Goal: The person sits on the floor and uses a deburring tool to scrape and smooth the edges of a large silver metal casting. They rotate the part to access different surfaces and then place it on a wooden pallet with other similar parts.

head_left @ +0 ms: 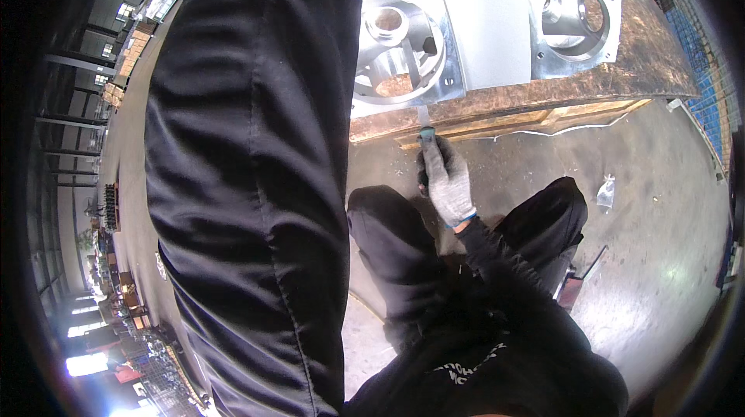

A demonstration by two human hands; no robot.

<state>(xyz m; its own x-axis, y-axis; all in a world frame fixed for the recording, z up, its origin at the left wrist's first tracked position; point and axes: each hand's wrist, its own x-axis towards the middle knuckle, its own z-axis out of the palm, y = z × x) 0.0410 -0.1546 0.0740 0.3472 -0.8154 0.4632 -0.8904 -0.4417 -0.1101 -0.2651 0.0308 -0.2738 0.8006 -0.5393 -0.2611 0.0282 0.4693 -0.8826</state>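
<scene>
Tool (424, 138) with a dark handle and flat metal blade is sitting clamped in the gloved right hand (445, 178) — fingers wrapped around it — its tip touching the desk (621, 76) edge, just below a metal casting (400, 41). Left sleeve (248, 184) is hiding that hand.

— What can't you make out?
— The left hand: the black sleeve (248, 176) fills the left half of the frame and runs off the top, hiding it.
— And the tool (424, 126)?
— Its handle is buried in the right hand (446, 180); only a thin blade shows.
— The castings (403, 44)?
— Cut by the top edge, one partly behind the sleeve.
</scene>
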